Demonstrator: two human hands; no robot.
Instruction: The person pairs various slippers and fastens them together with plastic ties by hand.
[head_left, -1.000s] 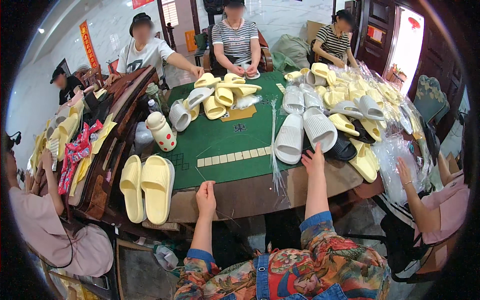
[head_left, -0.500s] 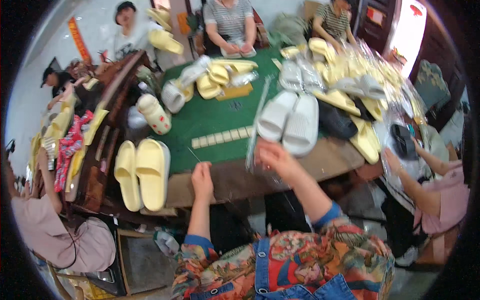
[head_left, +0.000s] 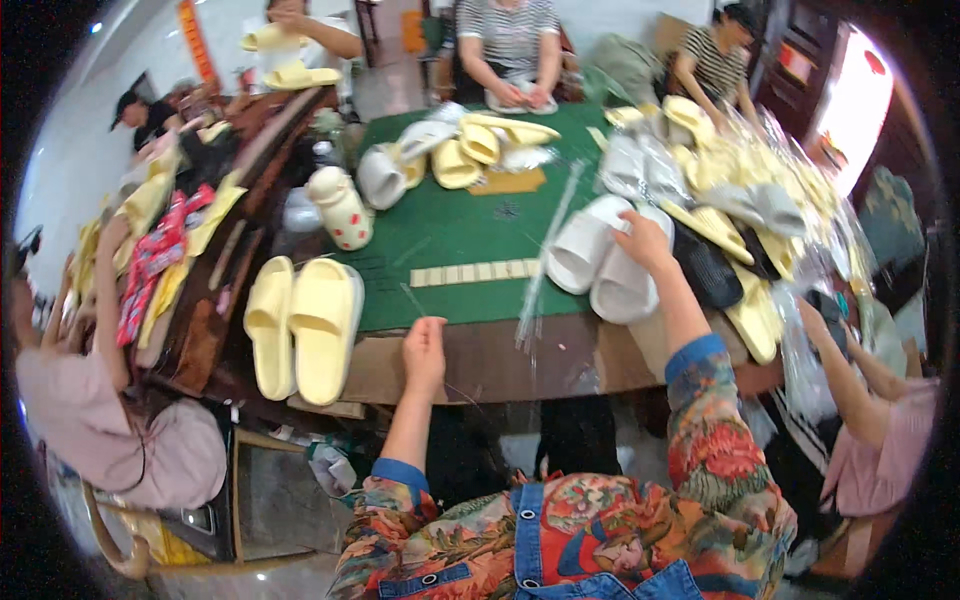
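My left hand [head_left: 425,350] is closed near the table's front edge, pinching a thin clear strand [head_left: 412,298] that sticks up from the fingertips. My right hand [head_left: 648,243] reaches over a pair of pale grey slippers, its fingers closed at the strap of the right slipper [head_left: 630,285]. The left slipper [head_left: 578,255] of the pair lies beside it. A bundle of long clear strands [head_left: 548,260] lies just left of the slippers. Between my hands and farther in, a row of small cream tiles [head_left: 475,273] rests on the green table mat [head_left: 440,225].
Yellow slippers [head_left: 325,335] and a white clog [head_left: 340,208] stand at the left. More slippers [head_left: 455,160] lie at the back. Wrapped slippers [head_left: 760,185] pile up at the right, beside a black slipper [head_left: 708,265]. Several people sit around the table.
My right hand has moved away to the right and forward, onto the grey slippers. My left hand still holds the strand in nearly the same place. The view has shifted a little.
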